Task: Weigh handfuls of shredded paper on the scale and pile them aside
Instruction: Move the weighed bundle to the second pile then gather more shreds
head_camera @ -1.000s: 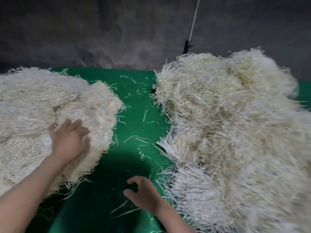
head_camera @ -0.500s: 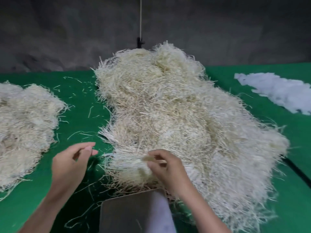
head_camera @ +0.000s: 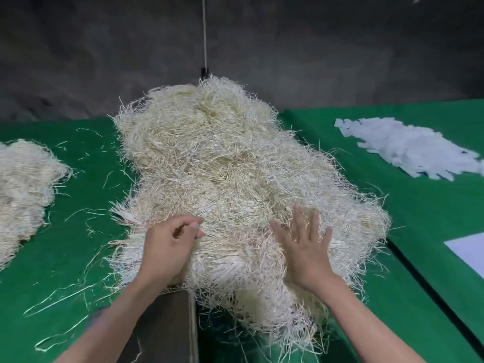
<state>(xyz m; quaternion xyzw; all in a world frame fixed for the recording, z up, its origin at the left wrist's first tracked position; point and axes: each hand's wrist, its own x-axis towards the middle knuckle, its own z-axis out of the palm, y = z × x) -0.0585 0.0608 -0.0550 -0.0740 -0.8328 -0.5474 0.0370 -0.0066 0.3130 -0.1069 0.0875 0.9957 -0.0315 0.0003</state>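
Head view: a person's right hand [head_camera: 306, 254] lies flat, fingers spread, on the big heap of shredded paper [head_camera: 222, 174] in the middle of the green table [head_camera: 424, 226]. The left hand [head_camera: 169, 246] curls at the heap's near edge; whether it has caught any strands is unclear. A clean handful likely means scooping deep with both hands and shaking tangles loose before reaching the dark plate [head_camera: 163, 328], apparently the scale.

— What is cut off by the frame?
— The smaller pile [head_camera: 23, 189] is clipped at far left, the white sheet [head_camera: 468, 254] at lower right.
— And hidden?
— The dark flat object [head_camera: 167, 326], bottom centre, is partly buried under the large heap [head_camera: 222, 166]. What is held in the curled left hand [head_camera: 170, 244] cannot be made out.
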